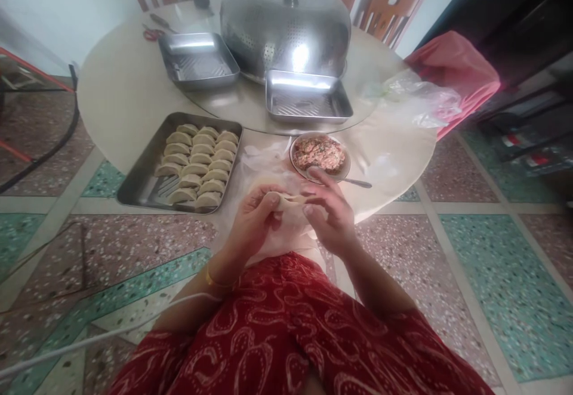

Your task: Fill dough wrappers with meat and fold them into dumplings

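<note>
Between my two hands, over the table's near edge, is a dumpling (292,200) with pale dough folded up. My left hand (259,209) is closed around its left end, thumb on top. At the other end my right hand (329,207) pinches the dough with thumb and fingers, partly blurred. Just beyond the right hand stands a bowl of minced filling (319,153), with a spoon handle (358,184) sticking out at its right. Left of my hands, a metal tray (134,183) holds rows of folded dumplings (201,158).
Two shallow metal pans (199,82) (308,114) sit farther back, near a large perforated metal dome (286,31) with a knob. Red scissors (152,34) lie at the back left. A clear plastic bag (421,99) rests at the right edge. A white cable (111,330) crosses my left forearm.
</note>
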Demonstrator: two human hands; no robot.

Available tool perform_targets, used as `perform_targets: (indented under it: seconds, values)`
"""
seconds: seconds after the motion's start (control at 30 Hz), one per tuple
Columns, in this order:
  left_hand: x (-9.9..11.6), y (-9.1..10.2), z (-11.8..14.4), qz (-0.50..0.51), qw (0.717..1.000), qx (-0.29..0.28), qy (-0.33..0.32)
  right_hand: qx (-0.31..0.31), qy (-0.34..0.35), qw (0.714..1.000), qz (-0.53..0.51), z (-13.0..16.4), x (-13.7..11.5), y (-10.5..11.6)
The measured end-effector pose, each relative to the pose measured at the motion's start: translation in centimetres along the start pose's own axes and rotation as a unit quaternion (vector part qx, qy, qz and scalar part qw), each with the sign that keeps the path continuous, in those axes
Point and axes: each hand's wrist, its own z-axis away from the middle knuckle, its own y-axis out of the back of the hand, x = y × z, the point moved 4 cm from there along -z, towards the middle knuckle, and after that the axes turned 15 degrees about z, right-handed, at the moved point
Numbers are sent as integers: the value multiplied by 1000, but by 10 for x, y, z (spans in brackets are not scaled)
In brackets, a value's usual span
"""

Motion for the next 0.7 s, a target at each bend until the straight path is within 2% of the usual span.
perform_targets:
  seconds: [0.07,0.13,0.23,0.37,0.43,0.57,0.7]
  values:
    - [0,-2,0,-3,1000,-6,-3,57,69,994,60,2,-7,6]
    - [0,-4,1,-14,1000,-16,-8,72,104,987,98,4,-11,7]
    - [-1,-6,3,-37,999,-31,-21,69,99,984,130,5,-12,5]
    - [0,-6,6,-69,995,-54,-58,76,80,987,117,3,-8,13]
    - [0,-5,7,-93,991,-66,-68,61,74,986,133,0,-4,19]
    - [1,-5,9,-143,983,-79,-86,-10,56,984,168,-7,1,27]
    - [3,-9,11,-177,975,-77,-107,-23,59,981,182,-11,0,30]
